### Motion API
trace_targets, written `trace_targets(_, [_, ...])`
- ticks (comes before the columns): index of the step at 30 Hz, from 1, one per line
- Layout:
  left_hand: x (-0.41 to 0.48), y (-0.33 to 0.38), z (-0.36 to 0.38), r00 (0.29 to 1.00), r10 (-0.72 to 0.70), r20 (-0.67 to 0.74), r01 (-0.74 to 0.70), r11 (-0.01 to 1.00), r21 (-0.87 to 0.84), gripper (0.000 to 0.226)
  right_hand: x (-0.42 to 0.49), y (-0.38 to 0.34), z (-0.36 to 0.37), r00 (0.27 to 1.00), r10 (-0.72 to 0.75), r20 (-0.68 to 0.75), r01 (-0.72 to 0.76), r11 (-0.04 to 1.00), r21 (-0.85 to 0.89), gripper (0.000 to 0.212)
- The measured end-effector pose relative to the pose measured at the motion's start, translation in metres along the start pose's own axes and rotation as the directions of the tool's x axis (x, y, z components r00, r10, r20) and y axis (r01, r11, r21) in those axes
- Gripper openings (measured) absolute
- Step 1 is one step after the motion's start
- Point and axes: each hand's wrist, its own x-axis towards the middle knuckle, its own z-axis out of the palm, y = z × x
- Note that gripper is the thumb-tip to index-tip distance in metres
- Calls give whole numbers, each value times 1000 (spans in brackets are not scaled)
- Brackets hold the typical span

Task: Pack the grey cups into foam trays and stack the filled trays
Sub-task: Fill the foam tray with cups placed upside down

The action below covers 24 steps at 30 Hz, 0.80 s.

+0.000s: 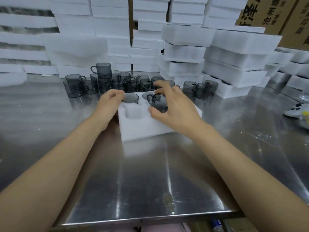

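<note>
Fingers (117, 94) of the left hand (108, 104) were curled nearly closed at the far-left corner of the foam tray (142, 129), beside a seated grey cup (131, 97), though whether they pinched the foam or that cup's rim was hard to make out. Right of them, the right hand (172, 108) spread wide with thumb and fingertips clasping another grey cup (158, 104) over a tray pocket, hiding the tray's right side. Beyond the fingers stood loose cups (103, 81) and stacked filled trays (185, 52); far right, cardboard boxes (267, 12) bore cut-off, unreadable Chinese print.
</note>
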Motion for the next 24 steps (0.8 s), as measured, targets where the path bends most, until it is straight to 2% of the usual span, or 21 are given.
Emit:
trace_targets(7, [1,0,0,1000,-3,-6,3,1000,9,19,-3,-1,-1,976,-72,206,117,970,-212,55])
trace_targets(12, [0,0,-1,1000,-8,-3,8,1000,19,22,-3,1,0,911,-1,413,119,958,-260,84])
trace_targets(14, [0,0,-1,1000,-7,-2,7,1000,17,21,-2,1,-2,901,-20,434,141,959,-247,96])
trace_targets(18, [1,-1,-1,1000,-4,-2,4,1000,13,19,-3,1,-1,898,-50,436,160,962,-220,97])
trace_targets(20, [1,-1,-1,1000,-10,-4,10,1000,8,19,1,8,-5,924,-54,379,93,992,-85,80])
trace_targets(21, [1,-1,-1,1000,-13,-2,13,1000,7,20,5,15,-9,957,-28,289,22,1000,22,66])
trace_targets(23, [0,0,-1,1000,-17,3,17,1000,7,21,14,38,-17,991,135,15,-133,943,305,50])
trace_targets(24, [0,0,-1,1000,-18,2,18,1000,2,22,16,51,-21,961,243,-132,-163,882,443,48])
